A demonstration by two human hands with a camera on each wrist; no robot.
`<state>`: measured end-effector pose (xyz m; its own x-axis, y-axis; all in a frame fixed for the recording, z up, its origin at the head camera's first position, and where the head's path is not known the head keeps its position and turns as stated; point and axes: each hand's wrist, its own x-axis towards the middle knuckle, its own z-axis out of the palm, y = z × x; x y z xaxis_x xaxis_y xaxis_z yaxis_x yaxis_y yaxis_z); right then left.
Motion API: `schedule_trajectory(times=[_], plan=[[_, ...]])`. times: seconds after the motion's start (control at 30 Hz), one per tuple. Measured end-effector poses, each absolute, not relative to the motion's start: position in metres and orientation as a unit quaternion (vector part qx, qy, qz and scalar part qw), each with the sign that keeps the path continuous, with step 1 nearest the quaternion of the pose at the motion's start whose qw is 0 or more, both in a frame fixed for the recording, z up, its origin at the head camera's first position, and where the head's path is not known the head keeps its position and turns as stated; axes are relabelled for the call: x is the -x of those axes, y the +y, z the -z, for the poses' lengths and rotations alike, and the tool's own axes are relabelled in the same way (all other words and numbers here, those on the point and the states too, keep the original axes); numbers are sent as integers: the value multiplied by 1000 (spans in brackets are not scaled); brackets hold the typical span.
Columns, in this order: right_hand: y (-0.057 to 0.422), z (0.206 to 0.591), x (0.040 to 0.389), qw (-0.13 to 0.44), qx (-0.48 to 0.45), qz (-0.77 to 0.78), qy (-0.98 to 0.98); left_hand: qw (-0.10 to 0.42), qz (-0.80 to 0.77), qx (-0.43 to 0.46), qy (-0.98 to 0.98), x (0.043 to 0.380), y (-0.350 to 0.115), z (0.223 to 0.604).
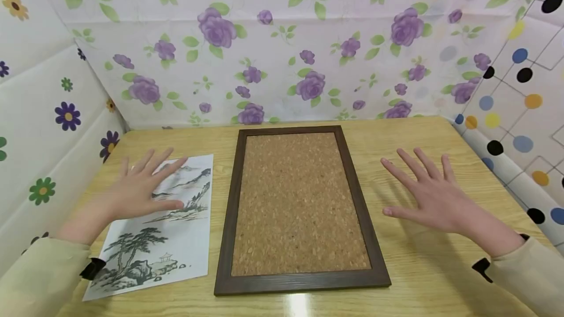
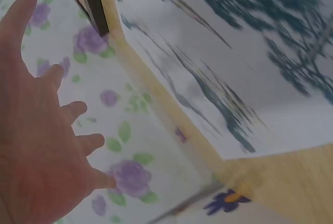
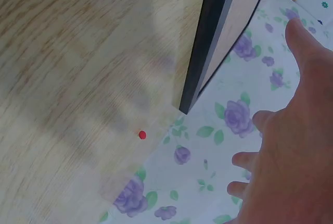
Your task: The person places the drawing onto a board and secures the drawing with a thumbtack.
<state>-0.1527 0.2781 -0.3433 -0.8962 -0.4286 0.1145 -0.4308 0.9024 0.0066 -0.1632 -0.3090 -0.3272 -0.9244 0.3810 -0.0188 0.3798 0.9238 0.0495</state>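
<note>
A cork board [image 1: 299, 199] in a dark brown wooden frame [image 1: 304, 282] lies flat in the middle of the table. To its left is a white sheet of paper [image 1: 185, 248] printed with an ink landscape of pines, rocks and mountains. My left hand [image 1: 138, 190] hovers over the upper part of this sheet, fingers spread and holding nothing. On the board's other side my right hand [image 1: 434, 197] is held above the bare wood, its fingers also spread. A small red round thing [image 3: 142, 135] lies on the table in the right wrist view; its kind is unclear.
The light wooden table [image 1: 414, 136] meets a backdrop cloth [image 1: 264, 62] with purple roses. A flower-patterned cloth [image 1: 53, 126] stands along the left side, and a dotted cloth [image 1: 515, 121] along the right.
</note>
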Motion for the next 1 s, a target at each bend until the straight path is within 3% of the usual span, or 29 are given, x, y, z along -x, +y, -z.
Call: schedule_trajectory(times=[0.6, 1.0], plan=[[277, 345, 169, 87, -245, -31, -965, 32, -105, -136, 985, 164, -367, 336], [273, 344, 176, 64, -253, -43, -964, 103, -110, -58, 987, 150, -393, 354]])
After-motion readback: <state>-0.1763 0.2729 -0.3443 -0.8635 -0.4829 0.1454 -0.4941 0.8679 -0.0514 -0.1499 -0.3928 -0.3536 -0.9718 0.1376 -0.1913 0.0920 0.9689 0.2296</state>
